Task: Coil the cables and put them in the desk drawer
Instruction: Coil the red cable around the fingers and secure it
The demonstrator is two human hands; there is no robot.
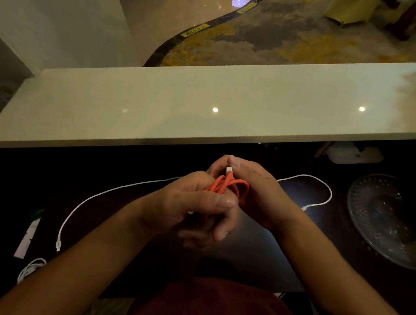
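An orange cable (227, 185) is bunched in loops between both hands above the dark desk (118, 166). My left hand (194, 205) grips the loops, thumb lying across them. My right hand (251, 184) pinches the cable's white plug end at the top of the bundle. A long white cable (97, 195) lies uncoiled on the desk, running from a plug at the lower left behind my hands to a loop at the right. A small coiled white cable (31, 268) sits at the desk's lower left edge. No drawer is visible.
A pale stone ledge (205, 103) runs across behind the desk. A clear glass dish (388, 217) stands at the right. A white strip-shaped item (28, 239) lies at the left edge. A white container (353, 154) sits under the ledge at right.
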